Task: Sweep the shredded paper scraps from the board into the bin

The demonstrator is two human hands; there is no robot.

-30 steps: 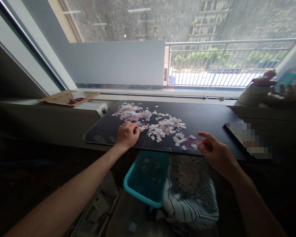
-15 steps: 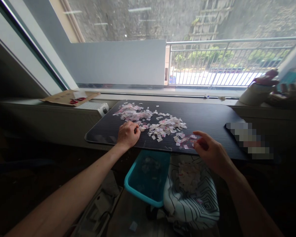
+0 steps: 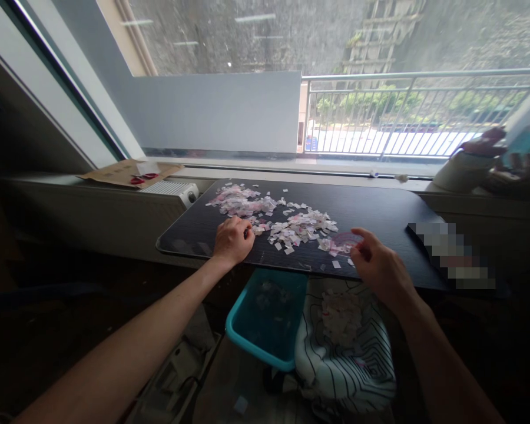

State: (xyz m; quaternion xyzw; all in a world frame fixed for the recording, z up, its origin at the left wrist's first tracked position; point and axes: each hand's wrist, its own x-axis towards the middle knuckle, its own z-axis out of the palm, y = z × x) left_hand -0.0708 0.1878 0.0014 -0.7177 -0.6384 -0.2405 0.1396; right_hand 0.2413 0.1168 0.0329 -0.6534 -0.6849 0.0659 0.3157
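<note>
A dark table (image 3: 371, 206) by the window (image 3: 269, 35) carries scattered paper bits (image 3: 302, 228), the nearest close to its front edge. The left hand (image 3: 234, 240) lies curled beside them, its grip hidden; the right hand (image 3: 380, 262) pinches a clear pinkish sheet (image 3: 346, 239) among some bits. A sweep too near that edge could drop bits onto the striped cloth (image 3: 375, 380) below

loads of room across the back right of the dark wood-grain bench (image 3: 375, 206), but heaps of small white and pinkish square slips (image 3: 302, 227) clog the middle, bare left hand (image 3: 233, 240) plugs the front left, and the bare right hand (image 3: 378, 262) with its see-through pinkish piece (image 3: 347, 241) blocks the front right
</note>
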